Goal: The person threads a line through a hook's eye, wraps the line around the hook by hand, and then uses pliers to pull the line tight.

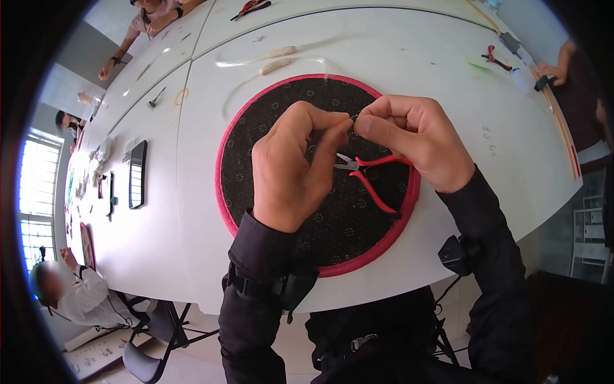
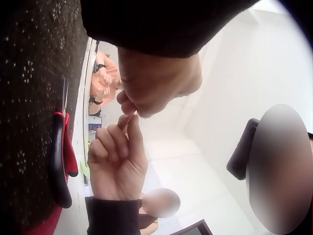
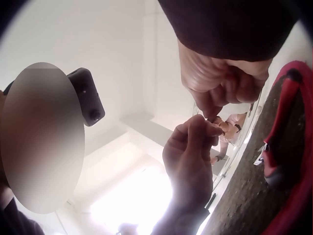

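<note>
My left hand (image 1: 288, 169) and right hand (image 1: 419, 137) meet fingertip to fingertip above the round dark mat (image 1: 275, 109) with its red rim. Thumb and forefinger of each hand pinch a tiny dark piece (image 1: 354, 120), mostly covered by the fingertips; I cannot tell its kind. In the left wrist view the right hand (image 2: 117, 161) faces the left from below, its other fingers curled. The right wrist view shows the left hand (image 3: 188, 154) under the right. Below the hands, small pliers (image 1: 377, 192) with red and black handles lie on the mat, jaws pointing left.
Beyond the mat lie two wooden-handled tools (image 1: 275, 66) with clear tubing. Red-handled pliers (image 1: 497, 59) lie far right, another pair (image 1: 251, 8) at the far edge. A tablet (image 1: 137, 174) and a yellow ring (image 1: 182, 96) are on the left. Other people sit around the white table (image 1: 198, 256).
</note>
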Demonstrator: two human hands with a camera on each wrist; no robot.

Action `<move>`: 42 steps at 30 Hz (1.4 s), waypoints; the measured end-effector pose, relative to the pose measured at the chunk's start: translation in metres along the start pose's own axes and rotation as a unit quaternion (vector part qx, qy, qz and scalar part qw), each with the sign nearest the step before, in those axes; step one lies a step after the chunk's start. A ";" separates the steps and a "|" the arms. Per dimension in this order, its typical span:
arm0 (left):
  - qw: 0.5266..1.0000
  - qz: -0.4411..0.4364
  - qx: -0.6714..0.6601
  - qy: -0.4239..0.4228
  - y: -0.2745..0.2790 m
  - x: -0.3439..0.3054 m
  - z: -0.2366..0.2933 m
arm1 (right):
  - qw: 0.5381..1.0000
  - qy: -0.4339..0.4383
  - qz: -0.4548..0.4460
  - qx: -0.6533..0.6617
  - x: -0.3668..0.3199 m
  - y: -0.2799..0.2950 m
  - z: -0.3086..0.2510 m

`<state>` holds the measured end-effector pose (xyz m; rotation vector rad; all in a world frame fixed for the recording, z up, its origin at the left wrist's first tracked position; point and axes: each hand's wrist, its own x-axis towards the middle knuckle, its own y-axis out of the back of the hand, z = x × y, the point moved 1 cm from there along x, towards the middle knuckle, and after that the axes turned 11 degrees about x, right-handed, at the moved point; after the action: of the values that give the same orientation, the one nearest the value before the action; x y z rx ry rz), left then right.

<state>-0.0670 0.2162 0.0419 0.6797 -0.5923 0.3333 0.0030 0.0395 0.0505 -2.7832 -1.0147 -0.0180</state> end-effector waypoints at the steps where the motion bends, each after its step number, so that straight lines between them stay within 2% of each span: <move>1: 1.000 -0.001 0.002 0.006 0.000 0.000 0.000 | 1.000 0.003 0.003 -0.007 0.000 -0.001 0.000; 10: 0.998 -0.029 0.055 -0.022 -0.001 0.000 -0.005 | 0.995 0.035 0.014 -0.097 -0.007 -0.010 -0.011; 13: 0.992 -0.081 0.096 0.002 0.002 0.000 0.000 | 0.990 0.052 0.013 -0.129 -0.006 -0.005 -0.012; 16: 0.988 -0.071 0.114 -0.075 0.000 0.000 0.001 | 0.990 0.063 0.013 -0.124 -0.002 0.002 -0.010; 18: 0.986 -0.081 0.119 -0.082 -0.001 0.000 0.003 | 0.994 0.064 0.007 -0.088 0.000 0.004 -0.008; 31: 0.974 -0.045 0.125 -0.185 -0.005 -0.001 0.009 | 0.999 -0.031 -0.038 0.019 0.002 0.011 -0.007; 40: 0.977 -0.035 0.120 -0.170 -0.003 0.000 0.012 | 0.994 -0.093 -0.040 0.041 0.005 0.016 0.001; 42: 0.983 -0.041 0.111 -0.139 -0.002 -0.002 0.011 | 0.993 -0.105 -0.032 0.044 0.005 0.016 0.004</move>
<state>-0.0717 0.2070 0.0466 0.9714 -0.7972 0.2305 0.0163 0.0316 0.0441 -2.7138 -1.1229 0.3100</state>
